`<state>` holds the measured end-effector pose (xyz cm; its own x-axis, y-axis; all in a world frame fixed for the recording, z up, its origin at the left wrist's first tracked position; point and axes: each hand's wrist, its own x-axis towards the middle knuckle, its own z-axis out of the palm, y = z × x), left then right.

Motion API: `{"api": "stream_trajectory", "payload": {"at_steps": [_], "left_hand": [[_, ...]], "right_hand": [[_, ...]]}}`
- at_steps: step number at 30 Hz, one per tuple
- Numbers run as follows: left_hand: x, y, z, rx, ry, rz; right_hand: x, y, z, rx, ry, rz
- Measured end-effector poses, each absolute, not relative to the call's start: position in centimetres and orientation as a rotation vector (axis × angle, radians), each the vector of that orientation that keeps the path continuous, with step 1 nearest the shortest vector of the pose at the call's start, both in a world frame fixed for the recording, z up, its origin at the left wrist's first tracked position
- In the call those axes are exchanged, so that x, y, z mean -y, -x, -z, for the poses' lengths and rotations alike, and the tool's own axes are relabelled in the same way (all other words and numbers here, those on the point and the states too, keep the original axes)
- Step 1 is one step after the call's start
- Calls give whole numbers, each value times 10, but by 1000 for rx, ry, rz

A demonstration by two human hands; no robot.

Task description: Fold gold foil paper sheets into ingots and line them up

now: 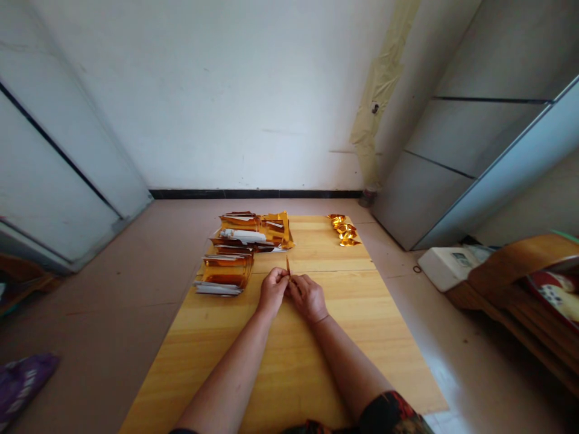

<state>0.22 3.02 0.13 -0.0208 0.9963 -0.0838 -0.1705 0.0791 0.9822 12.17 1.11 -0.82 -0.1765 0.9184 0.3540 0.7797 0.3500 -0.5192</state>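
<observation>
In the head view, both bare hands meet over the middle of a wooden table. The left hand pinches a thin piece of gold paper between thumb and fingers, and the right hand grips the lower part of the same piece, its fingers curled in. The paper sits between the two hands, its narrow tip pointing toward the wall; the rest of it is hidden by the fingers.

Beyond the left hand, near the table's left edge, lie piles of gold sheets with whitish layers showing among them. At the far right corner, well apart from the hands, shiny folded gold pieces lie in a short row.

Around the table is a pinkish floor. A purple bag lies on it at the left; at the right, a white box stands beside a wooden bench, near a tall grey cabinet.
</observation>
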Motion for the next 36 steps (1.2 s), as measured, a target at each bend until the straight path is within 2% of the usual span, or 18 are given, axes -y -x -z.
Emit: {"api": "stream_trajectory", "payload": {"at_steps": [22,30,36], "left_hand": [[-30,11,-3,-983,-1018,-1141],[-30,10,-6,-998,-1031,-1117],[-29,4,-10,-1111,-1071,-1122]], "right_hand": [[-15,-130,10,1673,1142,-696],[-16,-129,12,1520,1165,-870],[-15,-128,7,1532,1272,-857]]}}
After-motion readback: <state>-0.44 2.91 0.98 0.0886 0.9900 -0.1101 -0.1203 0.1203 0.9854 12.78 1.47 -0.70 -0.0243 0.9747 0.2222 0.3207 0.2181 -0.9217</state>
